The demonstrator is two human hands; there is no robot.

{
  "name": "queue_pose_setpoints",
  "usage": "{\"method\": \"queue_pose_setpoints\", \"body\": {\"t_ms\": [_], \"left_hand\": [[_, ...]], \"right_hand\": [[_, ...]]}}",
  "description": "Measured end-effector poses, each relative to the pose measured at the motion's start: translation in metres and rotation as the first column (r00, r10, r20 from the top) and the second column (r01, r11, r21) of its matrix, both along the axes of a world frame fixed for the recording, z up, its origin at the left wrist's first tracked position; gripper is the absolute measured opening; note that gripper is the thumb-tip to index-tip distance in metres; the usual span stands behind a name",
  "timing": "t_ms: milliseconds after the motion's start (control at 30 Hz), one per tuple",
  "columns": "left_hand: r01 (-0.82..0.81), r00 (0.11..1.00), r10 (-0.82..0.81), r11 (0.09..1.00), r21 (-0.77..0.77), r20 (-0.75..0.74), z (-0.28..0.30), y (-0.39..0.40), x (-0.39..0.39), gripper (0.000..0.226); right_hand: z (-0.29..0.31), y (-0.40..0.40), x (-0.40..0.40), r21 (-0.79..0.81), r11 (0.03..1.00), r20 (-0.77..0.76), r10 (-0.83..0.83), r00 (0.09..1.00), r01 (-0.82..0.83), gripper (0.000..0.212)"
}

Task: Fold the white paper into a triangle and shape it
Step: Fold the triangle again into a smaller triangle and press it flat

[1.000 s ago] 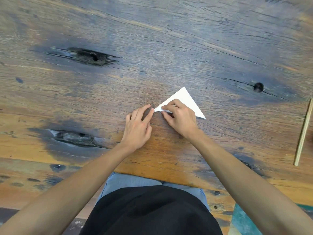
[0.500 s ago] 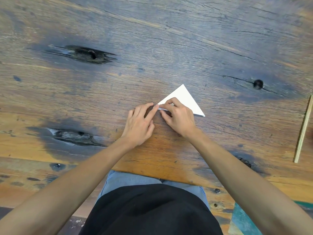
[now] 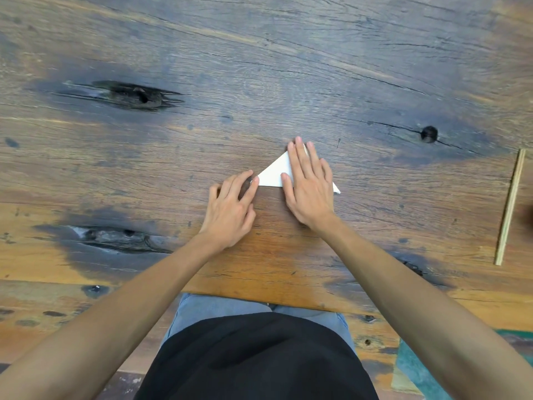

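Observation:
The white paper (image 3: 274,173) lies flat on the wooden table (image 3: 259,82) as a folded triangle, near the middle of the view. My right hand (image 3: 308,186) rests flat on top of it with fingers spread, covering its right half up to the top corner; only the right tip pokes out past the hand. My left hand (image 3: 230,209) sits just left of the paper, its index fingertip touching the left corner. Neither hand grips the paper.
A thin wooden stick (image 3: 510,209) lies on the table at the far right. Dark knots and cracks mark the tabletop on the left and upper right. The table's near edge runs just above my lap.
My right hand has gone from pinching the paper's left corner to lying flat across the triangle with fingers stretched forward. My left hand has stayed at the left corner.

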State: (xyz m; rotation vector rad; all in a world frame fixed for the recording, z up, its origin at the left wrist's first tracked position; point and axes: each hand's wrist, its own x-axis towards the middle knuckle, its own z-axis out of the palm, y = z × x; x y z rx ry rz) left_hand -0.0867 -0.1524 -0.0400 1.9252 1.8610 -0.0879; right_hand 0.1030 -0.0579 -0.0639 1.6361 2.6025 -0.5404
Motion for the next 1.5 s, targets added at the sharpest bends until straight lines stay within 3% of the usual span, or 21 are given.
{"method": "queue_pose_setpoints", "body": {"t_ms": [467, 633, 767, 1033, 1233, 1500], "left_hand": [[0.030, 0.998, -0.033, 0.997, -0.075, -0.046, 0.008, 0.003, 0.002, 0.057], [-0.032, 0.999, 0.032, 0.999, 0.013, 0.008, 0.014, 0.014, 0.009, 0.051], [0.041, 0.997, -0.046, 0.997, 0.067, 0.069, 0.017, 0.049, 0.041, 0.055], [0.195, 0.981, -0.196, 0.980, -0.044, -0.011, -0.005, 0.103, 0.058, 0.068], [0.262, 0.964, -0.263, 0.965, -0.009, -0.049, -0.021, 0.101, 0.043, 0.065], [0.206, 0.979, -0.206, 0.978, 0.024, -0.007, -0.024, 0.100, 0.046, 0.062]], "right_hand": [[-0.009, -0.013, 0.083, -0.033, 0.998, 0.119, 0.061, 0.991, -0.057, 0.062], [0.003, -0.030, 0.128, -0.056, 0.998, 0.151, 0.018, 0.988, -0.009, 0.060], [0.008, -0.024, 0.113, -0.035, 0.999, 0.089, -0.007, 0.996, 0.010, 0.060], [0.000, 0.011, 0.046, -0.001, 1.000, 0.048, 0.028, 0.998, -0.028, 0.059], [-0.013, 0.004, 0.055, 0.016, 1.000, 0.042, 0.019, 0.999, -0.019, 0.060], [-0.014, -0.028, 0.113, -0.001, 1.000, 0.097, 0.030, 0.995, -0.030, 0.060]]}}
